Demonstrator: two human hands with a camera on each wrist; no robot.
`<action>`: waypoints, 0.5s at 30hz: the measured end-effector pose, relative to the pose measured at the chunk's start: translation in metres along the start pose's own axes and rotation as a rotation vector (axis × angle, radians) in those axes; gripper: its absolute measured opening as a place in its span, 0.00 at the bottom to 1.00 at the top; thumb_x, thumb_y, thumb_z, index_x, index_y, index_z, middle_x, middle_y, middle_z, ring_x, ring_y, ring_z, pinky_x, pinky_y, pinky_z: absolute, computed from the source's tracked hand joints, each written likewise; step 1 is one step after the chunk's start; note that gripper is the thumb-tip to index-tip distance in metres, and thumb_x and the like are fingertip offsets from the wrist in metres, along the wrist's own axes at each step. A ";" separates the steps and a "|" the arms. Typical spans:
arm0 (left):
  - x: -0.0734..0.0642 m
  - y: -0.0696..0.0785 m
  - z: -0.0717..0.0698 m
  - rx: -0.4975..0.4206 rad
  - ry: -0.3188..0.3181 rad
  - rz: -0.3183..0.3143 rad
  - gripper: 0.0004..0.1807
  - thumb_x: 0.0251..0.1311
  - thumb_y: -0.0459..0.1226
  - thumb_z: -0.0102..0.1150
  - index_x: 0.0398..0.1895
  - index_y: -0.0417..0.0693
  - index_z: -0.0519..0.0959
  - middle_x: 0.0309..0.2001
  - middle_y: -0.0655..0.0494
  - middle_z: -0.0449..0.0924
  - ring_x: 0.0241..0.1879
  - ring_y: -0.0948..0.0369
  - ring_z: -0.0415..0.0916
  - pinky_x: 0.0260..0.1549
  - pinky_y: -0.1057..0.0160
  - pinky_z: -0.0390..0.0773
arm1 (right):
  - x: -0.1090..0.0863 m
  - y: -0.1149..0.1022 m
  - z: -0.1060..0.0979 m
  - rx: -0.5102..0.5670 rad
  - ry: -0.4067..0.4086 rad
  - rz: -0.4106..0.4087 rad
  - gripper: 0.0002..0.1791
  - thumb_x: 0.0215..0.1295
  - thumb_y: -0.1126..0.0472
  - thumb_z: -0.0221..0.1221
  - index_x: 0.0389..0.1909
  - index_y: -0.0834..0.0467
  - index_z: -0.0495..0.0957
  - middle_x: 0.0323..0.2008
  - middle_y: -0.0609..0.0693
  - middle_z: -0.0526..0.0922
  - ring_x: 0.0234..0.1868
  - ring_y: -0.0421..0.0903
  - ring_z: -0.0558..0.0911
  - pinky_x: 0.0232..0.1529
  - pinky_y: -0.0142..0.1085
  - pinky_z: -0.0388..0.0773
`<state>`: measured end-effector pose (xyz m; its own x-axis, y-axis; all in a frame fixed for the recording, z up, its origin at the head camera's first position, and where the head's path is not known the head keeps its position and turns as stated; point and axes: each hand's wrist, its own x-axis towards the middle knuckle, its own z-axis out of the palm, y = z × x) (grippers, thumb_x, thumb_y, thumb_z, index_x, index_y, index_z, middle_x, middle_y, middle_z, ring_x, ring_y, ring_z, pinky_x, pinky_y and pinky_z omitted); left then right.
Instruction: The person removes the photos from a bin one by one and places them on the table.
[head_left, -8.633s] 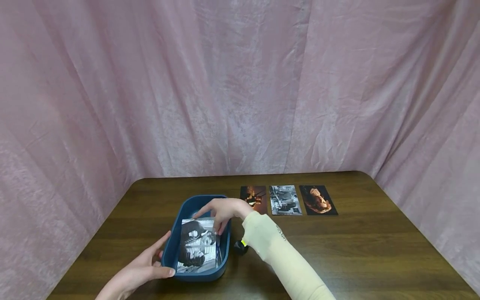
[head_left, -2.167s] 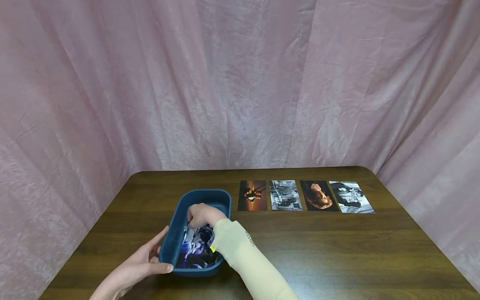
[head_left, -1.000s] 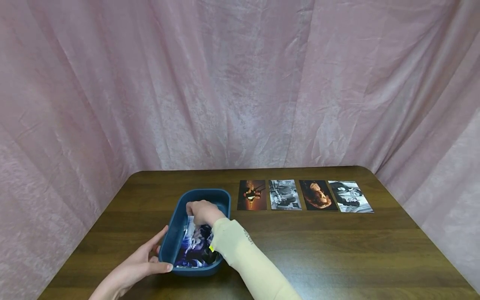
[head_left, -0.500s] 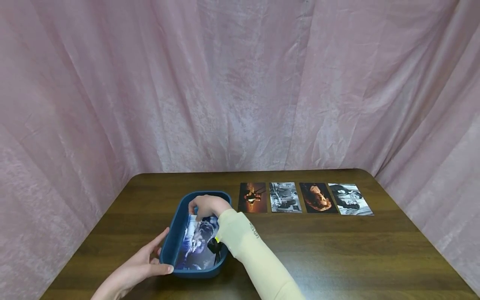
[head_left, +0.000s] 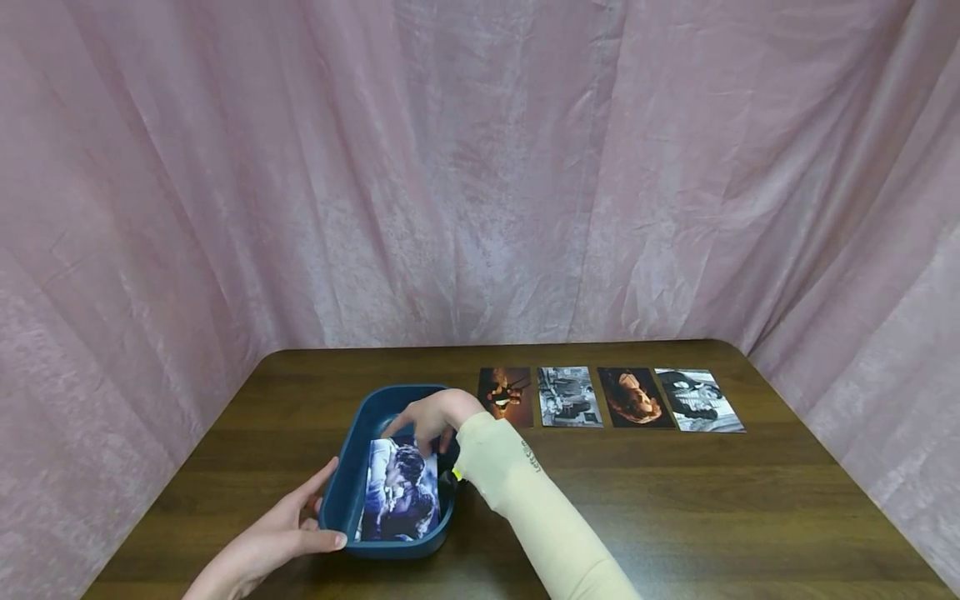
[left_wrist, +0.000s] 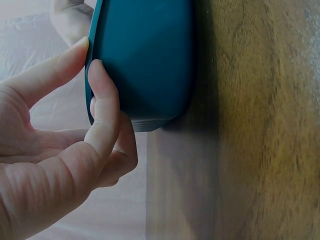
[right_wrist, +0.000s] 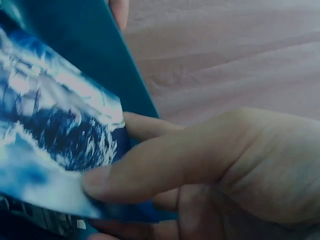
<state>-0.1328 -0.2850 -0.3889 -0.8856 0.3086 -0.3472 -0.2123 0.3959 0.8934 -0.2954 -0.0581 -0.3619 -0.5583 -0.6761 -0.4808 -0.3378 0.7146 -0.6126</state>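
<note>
Since half a second ago, the right hand (head_left: 431, 423) has slid a little to the right, and more of the blue-purple photo (head_left: 401, 493) shows now. It's the black-and-white photo of big faces (head_left: 700, 402) that has moved most: it was inside the blue tub (head_left: 340, 500) before, and now it lies at the right end of the row.

From where I stand, the tub sits low and left of the middle of the frame, on the brown wooden table (head_left: 637, 508). The blue-purple photo is inside it, toward the near end. The right hand reaches in over the tub's right side and pinches the far end of that photo. Close up in the right wrist view, the thumb presses on the shiny front. Something dark and printed (right_wrist: 30, 215) peeks out under it at the lower left.

At the lower left of the frame, the left hand (head_left: 279, 537) holds the tub's near left corner, thumb and pointing finger spread wide.

Right of the middle, near the table's far edge, the rest of the row goes left to right: an orange-brown photo (head_left: 507, 397), a busy gray photo (head_left: 570, 397) and a dark photo with a golden glow (head_left: 636, 398). Pink curtains (head_left: 480, 183) hang behind.
</note>
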 end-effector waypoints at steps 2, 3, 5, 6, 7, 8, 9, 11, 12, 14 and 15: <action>0.000 0.000 0.000 0.002 0.004 -0.002 0.56 0.59 0.32 0.64 0.79 0.41 0.32 0.46 0.42 0.63 0.40 0.55 0.76 0.45 0.59 0.76 | -0.002 0.001 -0.001 0.005 -0.032 0.000 0.42 0.58 0.77 0.61 0.66 0.33 0.72 0.75 0.48 0.58 0.41 0.45 0.79 0.36 0.37 0.83; 0.000 0.000 0.000 0.004 0.007 -0.004 0.56 0.59 0.32 0.64 0.79 0.41 0.33 0.46 0.42 0.64 0.40 0.55 0.76 0.45 0.59 0.76 | -0.003 0.002 -0.001 0.009 -0.044 -0.004 0.43 0.57 0.77 0.60 0.67 0.34 0.71 0.75 0.49 0.58 0.38 0.45 0.79 0.35 0.37 0.83; 0.001 0.001 0.000 0.013 0.013 -0.013 0.56 0.59 0.33 0.64 0.79 0.42 0.33 0.46 0.42 0.64 0.39 0.56 0.75 0.45 0.59 0.76 | -0.004 0.003 -0.003 0.012 -0.055 -0.027 0.44 0.57 0.78 0.60 0.68 0.35 0.70 0.72 0.51 0.62 0.32 0.45 0.80 0.34 0.36 0.83; 0.001 0.001 0.000 0.017 0.017 -0.018 0.56 0.59 0.33 0.64 0.79 0.42 0.33 0.46 0.42 0.64 0.39 0.56 0.75 0.45 0.59 0.76 | -0.005 0.004 -0.004 0.019 -0.055 -0.044 0.43 0.57 0.78 0.60 0.68 0.37 0.70 0.69 0.53 0.65 0.30 0.45 0.80 0.34 0.36 0.83; 0.001 0.000 0.000 0.022 0.020 -0.023 0.56 0.59 0.33 0.64 0.79 0.42 0.33 0.46 0.42 0.64 0.39 0.56 0.74 0.45 0.59 0.76 | -0.006 0.005 -0.005 0.028 -0.052 -0.066 0.42 0.58 0.78 0.60 0.68 0.38 0.70 0.68 0.56 0.67 0.29 0.44 0.81 0.34 0.37 0.84; 0.001 0.000 0.000 0.025 0.023 -0.027 0.56 0.59 0.33 0.64 0.79 0.42 0.34 0.46 0.42 0.65 0.38 0.56 0.74 0.45 0.59 0.76 | -0.007 0.006 -0.007 0.040 -0.045 -0.090 0.41 0.58 0.78 0.61 0.68 0.40 0.71 0.66 0.57 0.69 0.28 0.44 0.81 0.34 0.37 0.84; 0.001 0.000 0.000 0.028 0.026 -0.031 0.56 0.60 0.33 0.64 0.79 0.42 0.34 0.46 0.42 0.65 0.38 0.56 0.74 0.45 0.59 0.76 | -0.008 0.007 -0.009 0.052 -0.034 -0.118 0.39 0.58 0.77 0.62 0.67 0.42 0.71 0.63 0.58 0.71 0.27 0.45 0.82 0.34 0.37 0.84; 0.001 0.000 0.000 0.029 0.029 -0.036 0.55 0.60 0.34 0.64 0.79 0.42 0.34 0.46 0.42 0.65 0.38 0.56 0.73 0.44 0.59 0.76 | -0.012 0.009 -0.013 0.078 -0.008 -0.170 0.35 0.58 0.76 0.63 0.65 0.47 0.73 0.58 0.61 0.76 0.28 0.45 0.83 0.34 0.37 0.84; 0.001 0.000 0.000 0.026 0.026 -0.033 0.56 0.60 0.33 0.64 0.79 0.42 0.33 0.45 0.42 0.65 0.37 0.56 0.73 0.44 0.59 0.75 | -0.014 0.011 -0.015 0.102 0.010 -0.197 0.33 0.58 0.75 0.63 0.64 0.49 0.75 0.55 0.60 0.78 0.28 0.45 0.84 0.33 0.38 0.84; 0.000 0.000 0.000 0.022 0.025 -0.032 0.56 0.60 0.33 0.63 0.79 0.42 0.33 0.45 0.42 0.65 0.37 0.56 0.73 0.44 0.59 0.76 | -0.020 0.014 -0.019 0.144 0.054 -0.254 0.28 0.59 0.74 0.63 0.60 0.52 0.77 0.47 0.57 0.82 0.27 0.45 0.85 0.34 0.41 0.85; 0.000 0.000 0.000 0.019 0.023 -0.032 0.56 0.60 0.33 0.63 0.79 0.42 0.33 0.45 0.42 0.65 0.37 0.56 0.72 0.44 0.59 0.75 | -0.023 0.016 -0.021 0.170 0.076 -0.281 0.26 0.59 0.73 0.63 0.59 0.54 0.77 0.43 0.56 0.83 0.27 0.46 0.85 0.35 0.44 0.85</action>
<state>-0.1332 -0.2846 -0.3888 -0.8880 0.2755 -0.3682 -0.2327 0.4214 0.8765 -0.3042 -0.0272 -0.3473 -0.5181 -0.8225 -0.2345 -0.3590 0.4580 -0.8132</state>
